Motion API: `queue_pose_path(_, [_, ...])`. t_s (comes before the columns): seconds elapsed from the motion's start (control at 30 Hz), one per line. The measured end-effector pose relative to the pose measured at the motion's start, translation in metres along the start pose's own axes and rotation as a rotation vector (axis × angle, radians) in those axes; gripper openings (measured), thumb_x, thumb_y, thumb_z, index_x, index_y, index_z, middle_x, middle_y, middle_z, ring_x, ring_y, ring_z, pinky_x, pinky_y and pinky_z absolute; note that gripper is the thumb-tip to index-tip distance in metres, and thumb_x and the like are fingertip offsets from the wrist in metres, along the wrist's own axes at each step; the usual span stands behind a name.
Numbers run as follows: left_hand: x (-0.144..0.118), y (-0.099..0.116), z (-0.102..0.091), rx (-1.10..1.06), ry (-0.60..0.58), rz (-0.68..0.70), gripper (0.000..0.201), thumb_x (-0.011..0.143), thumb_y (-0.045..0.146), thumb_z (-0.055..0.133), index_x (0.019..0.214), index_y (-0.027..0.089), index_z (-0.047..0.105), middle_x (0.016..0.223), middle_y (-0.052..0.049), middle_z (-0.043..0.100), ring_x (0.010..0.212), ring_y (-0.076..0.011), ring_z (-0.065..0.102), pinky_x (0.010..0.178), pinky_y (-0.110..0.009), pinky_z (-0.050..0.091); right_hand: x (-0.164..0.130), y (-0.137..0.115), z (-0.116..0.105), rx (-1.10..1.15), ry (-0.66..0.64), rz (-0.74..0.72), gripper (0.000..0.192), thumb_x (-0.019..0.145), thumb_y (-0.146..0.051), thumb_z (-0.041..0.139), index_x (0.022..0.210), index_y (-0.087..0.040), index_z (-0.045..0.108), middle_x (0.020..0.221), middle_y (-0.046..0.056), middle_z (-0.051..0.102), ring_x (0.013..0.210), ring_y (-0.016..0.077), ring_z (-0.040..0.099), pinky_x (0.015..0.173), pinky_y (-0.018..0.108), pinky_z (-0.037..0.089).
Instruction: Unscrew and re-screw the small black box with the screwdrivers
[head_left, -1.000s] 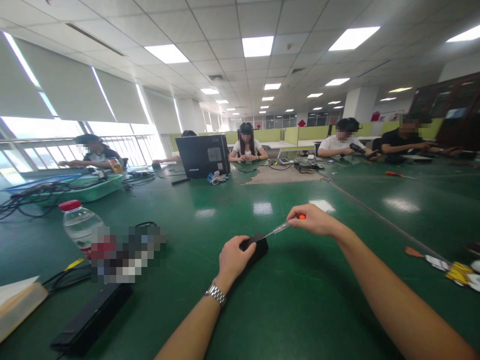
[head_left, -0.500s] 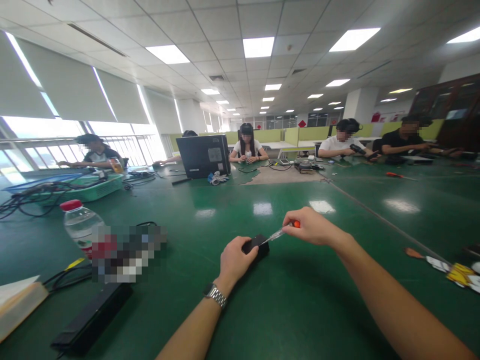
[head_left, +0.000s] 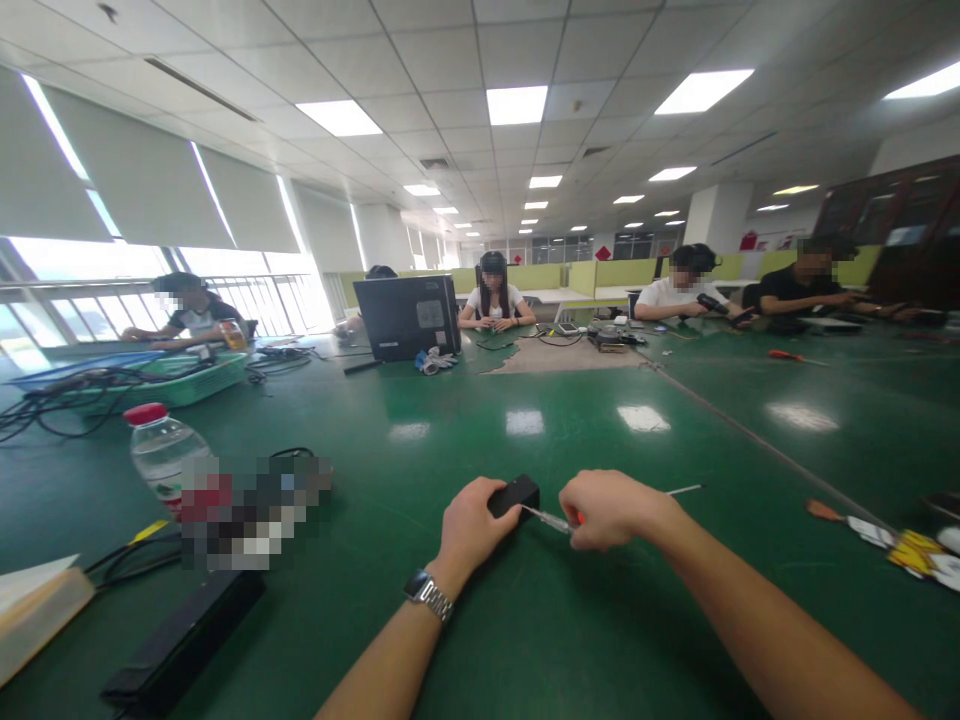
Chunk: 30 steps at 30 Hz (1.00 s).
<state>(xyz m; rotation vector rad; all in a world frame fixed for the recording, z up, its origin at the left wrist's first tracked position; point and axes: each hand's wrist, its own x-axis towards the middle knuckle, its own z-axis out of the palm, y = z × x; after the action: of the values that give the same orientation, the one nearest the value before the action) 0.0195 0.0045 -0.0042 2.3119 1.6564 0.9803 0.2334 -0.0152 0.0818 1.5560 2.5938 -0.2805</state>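
My left hand (head_left: pixel 478 522), with a metal-banded watch (head_left: pixel 429 594) at the wrist, is closed around a small black box-shaped block (head_left: pixel 516 495) on the green table. The fingers wrap its left side and the thumb lies along the near side. In my right hand (head_left: pixel 609 510) is a slim screwdriver (head_left: pixel 553 521) with a clear section and an orange part. Its thin tip points left and meets the block's near right edge beside my left thumb. A thin metal rod (head_left: pixel 686 490) shows behind my right wrist; whether it belongs to the screwdriver, I cannot tell.
At left stand a water bottle (head_left: pixel 169 450), a long black case (head_left: pixel 184 640) and a green basket (head_left: pixel 180 385) with cables. A computer case (head_left: pixel 407 318) and gloves (head_left: pixel 435 360) are farther back. Yellow-and-white gloves (head_left: pixel 919 550) lie right. Several people sit around the table.
My right hand has dropped lower with the screwdriver, whose tip end now sits higher than its handle. The block is turned slightly in my left hand. The metal rod has come into view.
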Motion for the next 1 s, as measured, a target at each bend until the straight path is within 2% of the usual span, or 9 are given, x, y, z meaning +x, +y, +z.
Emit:
queue_pose_path(0.1, [0.001, 0.0, -0.001, -0.017, -0.005, -0.005, 0.03, 0.078, 0.038, 0.063, 0.102, 0.02, 0.065, 0.099, -0.004, 0.068, 0.091, -0.0223, 0.062, 0.078, -0.03, 0.047, 0.017, 0.004, 0.019, 0.03, -0.139, 0.02, 0.011, 0.057, -0.03, 0.068, 0.066, -0.024, 0.066, 0.061, 0.001, 0.065, 0.053, 0.0173, 0.058, 0.049, 0.026, 0.035])
queue_pose_path(0.2, [0.001, 0.0, -0.002, -0.035, -0.012, -0.009, 0.031, 0.077, 0.037, 0.063, 0.104, 0.02, 0.064, 0.102, -0.004, 0.068, 0.093, -0.0227, 0.062, 0.08, -0.031, 0.048, 0.03, 0.01, 0.031, 0.057, -0.177, 0.016, 0.014, 0.054, -0.033, 0.072, 0.064, -0.024, 0.067, 0.06, 0.0, 0.065, 0.055, 0.0172, 0.06, 0.05, 0.025, 0.037])
queue_pose_path(0.3, [0.002, 0.0, -0.003, -0.039, -0.025, -0.017, 0.032, 0.077, 0.038, 0.063, 0.104, 0.02, 0.064, 0.102, -0.004, 0.068, 0.093, -0.0231, 0.062, 0.08, -0.031, 0.048, 0.032, 0.019, 0.028, 0.075, -0.129, 0.017, 0.015, 0.052, -0.033, 0.074, 0.063, -0.025, 0.068, 0.06, 0.0, 0.065, 0.058, 0.018, 0.061, 0.052, 0.026, 0.037])
queue_pose_path(0.5, [0.001, 0.004, -0.004, -0.036, -0.062, -0.057, 0.03, 0.078, 0.037, 0.062, 0.104, 0.022, 0.064, 0.1, -0.003, 0.069, 0.091, -0.0232, 0.063, 0.075, -0.029, 0.048, 0.029, 0.039, 0.014, 0.044, 0.066, 0.089, 0.016, 0.059, -0.036, 0.071, 0.071, -0.026, 0.073, 0.074, 0.005, 0.069, 0.07, 0.0231, 0.064, 0.054, 0.028, 0.037])
queue_pose_path(0.7, [0.001, 0.004, -0.003, -0.003, -0.067, -0.066, 0.036, 0.08, 0.039, 0.06, 0.112, 0.022, 0.063, 0.106, -0.005, 0.07, 0.095, -0.025, 0.064, 0.077, -0.029, 0.048, 0.045, 0.042, 0.036, 0.087, 0.032, 0.106, 0.021, 0.056, -0.035, 0.074, 0.075, -0.027, 0.074, 0.078, 0.005, 0.069, 0.074, 0.0235, 0.064, 0.057, 0.028, 0.04])
queue_pose_path(0.8, [0.001, 0.003, -0.003, 0.003, -0.075, -0.065, 0.035, 0.081, 0.041, 0.059, 0.111, 0.023, 0.064, 0.1, -0.005, 0.071, 0.089, -0.0238, 0.065, 0.072, -0.028, 0.048, 0.051, 0.046, 0.042, 0.111, 0.04, 0.106, 0.022, 0.056, -0.035, 0.074, 0.076, -0.026, 0.073, 0.079, 0.003, 0.069, 0.072, 0.0217, 0.063, 0.056, 0.027, 0.039])
queue_pose_path(1.0, [0.0, 0.005, -0.005, 0.018, -0.087, -0.096, 0.036, 0.08, 0.042, 0.06, 0.11, 0.023, 0.065, 0.095, -0.005, 0.072, 0.082, -0.0221, 0.066, 0.071, -0.028, 0.047, 0.057, 0.086, 0.048, 0.241, 0.095, 0.121, 0.017, 0.061, -0.031, 0.072, 0.075, -0.024, 0.072, 0.073, 0.0, 0.066, 0.068, 0.0168, 0.06, 0.056, 0.024, 0.037])
